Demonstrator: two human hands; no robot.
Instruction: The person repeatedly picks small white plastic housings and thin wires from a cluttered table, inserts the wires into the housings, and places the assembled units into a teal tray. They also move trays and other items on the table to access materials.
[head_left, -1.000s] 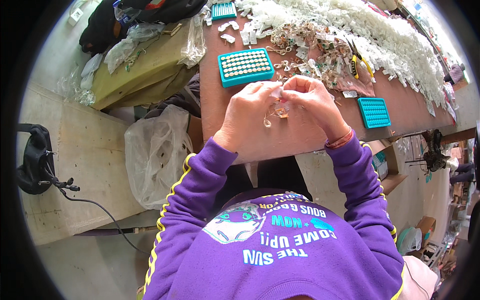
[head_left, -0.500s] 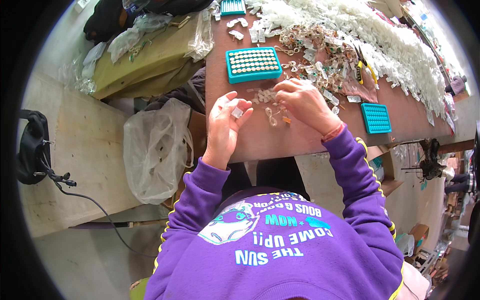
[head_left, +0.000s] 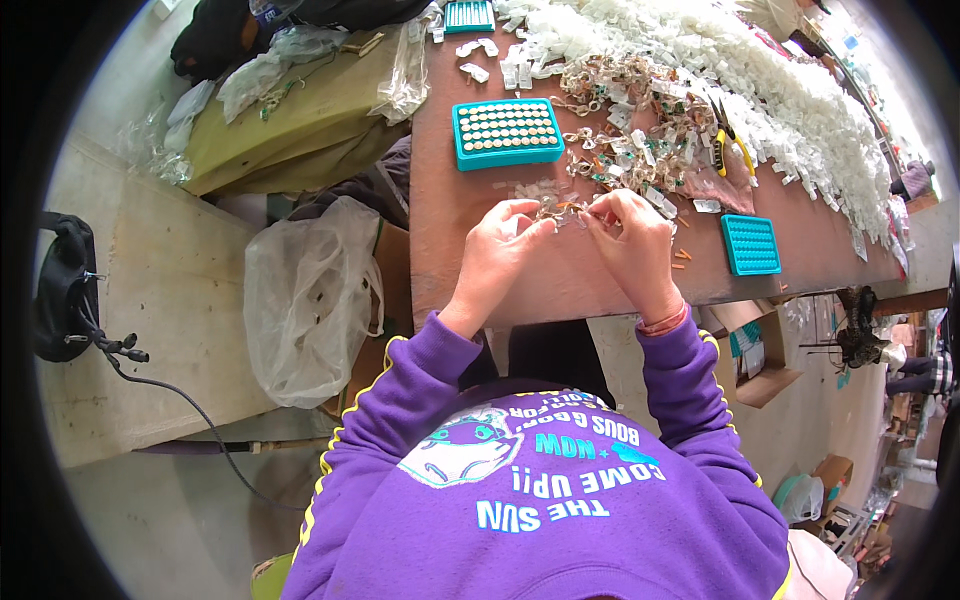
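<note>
Close to the table's near edge, my left hand (head_left: 500,252) and my right hand (head_left: 640,245) face each other with thumbs and fingertips pinched. Between them is a small bundle of thin wire (head_left: 550,208) with an orange bit on it, gripped from both sides. My fingers partly cover it, and its exact make-up is too small to tell. Just beyond the fingertips lie several small translucent pieces (head_left: 530,188) on the brown tabletop. A teal tray (head_left: 510,154) holding rows of round, pale metallic discs stands behind them.
A tangled pile of wired parts (head_left: 630,130) lies beyond my right hand, with yellow-and-black pliers (head_left: 722,150) on it. A large heap of white translucent pieces (head_left: 800,120) fills the far right. A teal tray with rows of pits (head_left: 750,245) sits at right; a plastic bag (head_left: 310,300) hangs at left.
My hands have come together over the near tabletop, and a wire bundle is now held between them. The small clear piece that showed in my left hand is no longer visible.
</note>
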